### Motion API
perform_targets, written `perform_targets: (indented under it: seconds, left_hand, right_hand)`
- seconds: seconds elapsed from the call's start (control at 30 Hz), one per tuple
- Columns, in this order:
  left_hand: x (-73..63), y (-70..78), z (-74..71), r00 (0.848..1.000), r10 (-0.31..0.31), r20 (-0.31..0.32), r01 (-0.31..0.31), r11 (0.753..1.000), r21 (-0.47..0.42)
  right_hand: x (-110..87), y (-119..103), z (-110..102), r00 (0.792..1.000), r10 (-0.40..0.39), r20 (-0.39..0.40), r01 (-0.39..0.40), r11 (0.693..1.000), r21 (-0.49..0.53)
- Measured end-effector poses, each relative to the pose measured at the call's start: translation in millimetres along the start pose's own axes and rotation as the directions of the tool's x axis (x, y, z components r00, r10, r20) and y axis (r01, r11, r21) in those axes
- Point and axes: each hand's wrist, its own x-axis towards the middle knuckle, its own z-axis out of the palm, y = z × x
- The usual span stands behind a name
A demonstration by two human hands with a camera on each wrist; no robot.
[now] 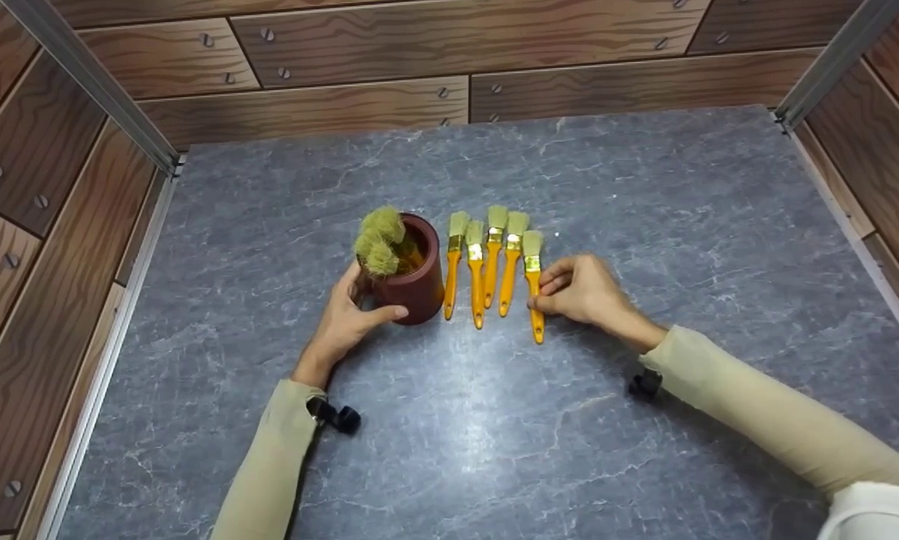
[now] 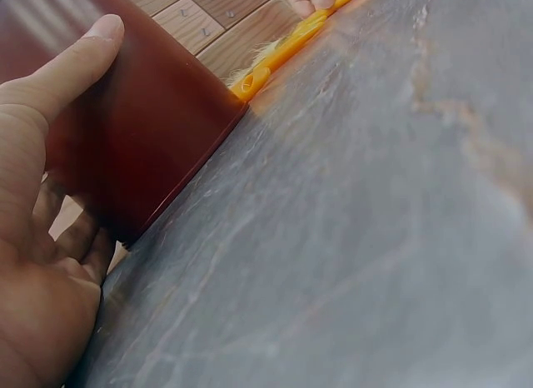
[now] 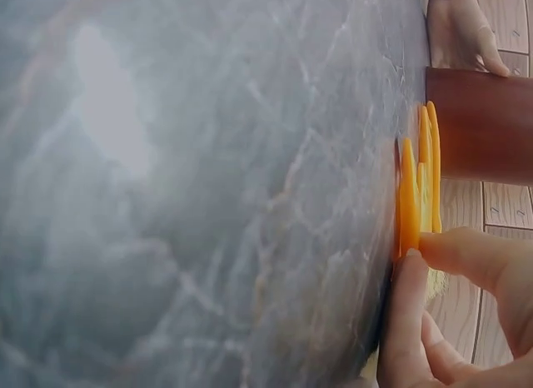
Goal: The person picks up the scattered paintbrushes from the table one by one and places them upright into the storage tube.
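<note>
A dark red cylindrical cup (image 1: 417, 298) stands upright on the table, and my left hand (image 1: 342, 321) holds it from the left with the thumb across its front. Paintbrushes (image 1: 380, 238) stand in the cup, pale bristles up; their exact number is hard to tell. To the cup's right, several paintbrushes with orange handles lie in a row, bristles pointing away from me. My right hand (image 1: 584, 294) pinches the handle of the rightmost paintbrush (image 1: 537, 326) between thumb and fingers. The right wrist view shows that handle (image 3: 408, 196) low against the tabletop.
Under everything lies a grey marbled tabletop (image 1: 449, 420) with a bright light reflection. Wood-patterned panels (image 1: 359, 45) enclose the back and both sides, with metal posts (image 1: 93, 82) at the rear corners.
</note>
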Motion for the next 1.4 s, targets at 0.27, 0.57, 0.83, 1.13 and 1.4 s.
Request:
perform_targets:
  seconds: [0.27,0.57,0.83,1.13,1.4]
  left_hand:
    - [-0.1,1.0,0.1,1.0,-0.002,-0.021,0.002,1.0,-0.006]
    - [-0.3,0.6,0.0,1.0,-0.001,-0.019,0.001,1.0,-0.008]
    - [0.1,0.1,-2.1,1.0,0.008,-0.004,-0.008,0.999,-0.042]
    - [-1.6,-0.7,-0.8,1.0,-0.002,0.001,0.002,1.0,-0.027]
    - [0.1,-0.7,0.1,1.0,0.009,0.004,-0.008,1.0,-0.012]
  right_hand:
    - [5.1,0,-3,0.999,0.053,0.013,-0.053,0.998,0.034]
    - [8.8,1,-3,0.997,0.08,0.022,-0.081,0.994,0.067]
    - [12.1,3,-6,0.991,0.082,0.106,-0.108,0.958,0.265]
    - [6.9,-3,-18,0.988,0.006,0.153,-0.06,0.935,0.349]
    - [5.0,-35,-30,0.983,-0.143,0.115,0.084,0.906,0.415]
